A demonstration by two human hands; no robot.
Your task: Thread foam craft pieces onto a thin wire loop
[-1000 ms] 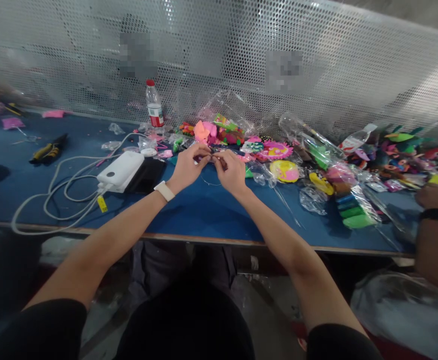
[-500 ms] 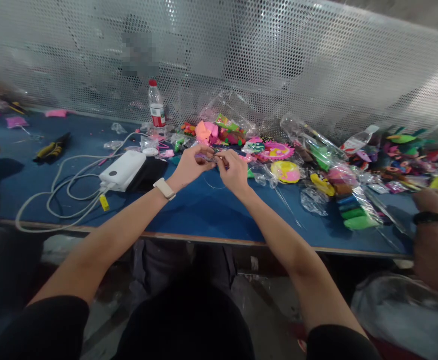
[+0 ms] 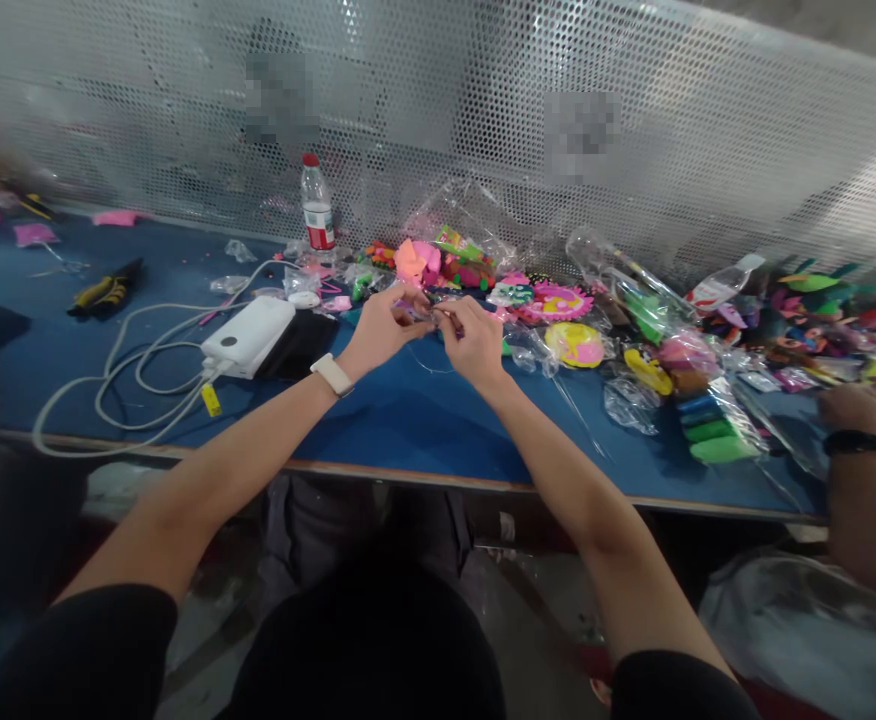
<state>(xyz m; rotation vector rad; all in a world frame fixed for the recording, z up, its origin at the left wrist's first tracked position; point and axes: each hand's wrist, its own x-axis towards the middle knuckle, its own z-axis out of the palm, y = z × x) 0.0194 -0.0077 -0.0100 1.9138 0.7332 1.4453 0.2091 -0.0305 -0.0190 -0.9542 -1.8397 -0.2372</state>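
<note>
Left hand: the left hand (image 3: 382,330), with a pale wristband (image 3: 331,375) behind it, had its thumb and forefinger pinched on a small piece (image 3: 435,309).
Right hand: the right hand (image 3: 475,340) met it from the other side, fingers curled and fingertips closed on the same small piece.
Small piece: it sat between the two sets of fingertips, mostly covered by them, too small to make out in shape.
Thin strand: a fine, curved strand (image 3: 427,366) showed just below the fingertips, over the blue table (image 3: 408,430).
Left of the hands: a white box (image 3: 249,337) lay near the left hand, partly against a black flat item (image 3: 301,345); a looped white cable (image 3: 82,440) with a yellow tag (image 3: 211,400) spread farther left, and a black-and-yellow tool (image 3: 106,292) lay beyond.
Beyond the hands: an upright red-capped bottle (image 3: 318,208) and a pink and orange item (image 3: 417,262) stood before a perforated panel (image 3: 423,100).
Right of the hands: a pink wavy-edged disc (image 3: 556,302) and a yellow-and-pink disc (image 3: 574,344) lay near the right hand; blue and green packs (image 3: 712,425) lay well apart from it.
Co-worker: at the far right, another person's hand (image 3: 858,410) wore a dark wristband (image 3: 860,443).
</note>
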